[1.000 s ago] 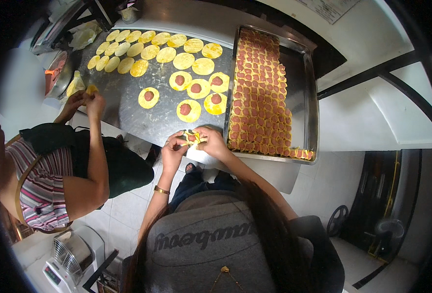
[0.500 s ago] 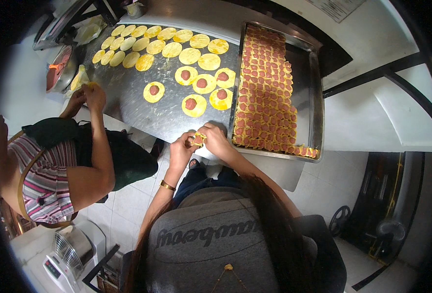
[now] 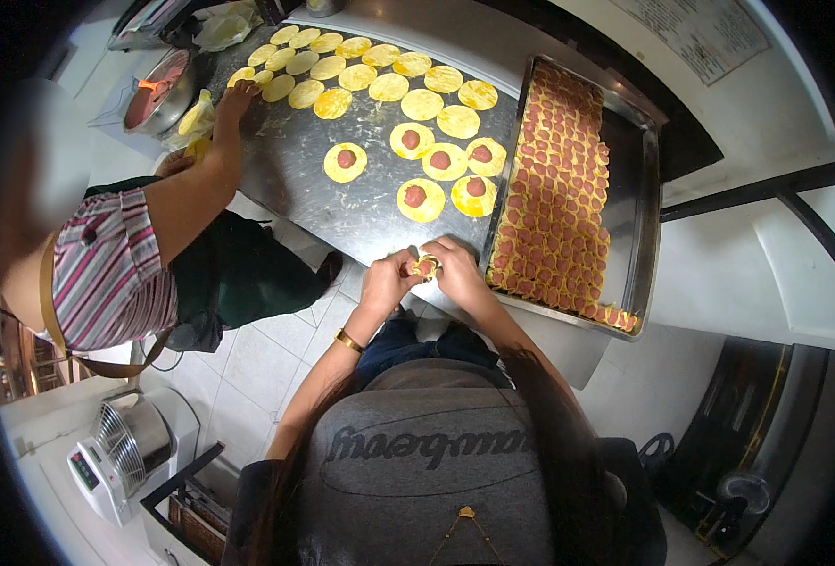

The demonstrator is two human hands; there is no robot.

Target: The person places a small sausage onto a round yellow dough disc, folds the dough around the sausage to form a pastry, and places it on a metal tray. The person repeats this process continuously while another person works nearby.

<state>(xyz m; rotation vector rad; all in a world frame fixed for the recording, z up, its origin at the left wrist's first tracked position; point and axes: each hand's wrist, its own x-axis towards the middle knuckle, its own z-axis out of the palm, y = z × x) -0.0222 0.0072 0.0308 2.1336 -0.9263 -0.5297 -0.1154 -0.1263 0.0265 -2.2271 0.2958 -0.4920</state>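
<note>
Close to the near edge of the metal tabletop [image 3: 295, 170], both my hands pinch one open-topped dumpling [image 3: 424, 268], a yellow wrapper gathered around pinkish meat filling. My left hand [image 3: 387, 281] closes on its left side, my right hand [image 3: 459, 272] on its right. The fingers hide part of the wrapper. Just beyond lie several round wrappers topped with balls of filling [image 3: 415, 195], flat on the metal. To the right of my right hand stands a deep metal tray [image 3: 636, 217] with rows of finished dumplings [image 3: 549, 189] packed tightly together.
At the left a co-worker in a striped sleeve [image 3: 120, 264] reaches a hand [image 3: 238, 99] to the plain yellow wrappers [image 3: 389, 88] laid in rows. A metal bowl of pink filling [image 3: 161, 94] with an orange utensil stands beyond. A white machine [image 3: 134, 448] sits at lower left.
The co-worker's hand has moved from beside the bowl to the wrappers at the table's left. My fingers have shifted slightly around the same dumpling. The whole view has shifted.
</note>
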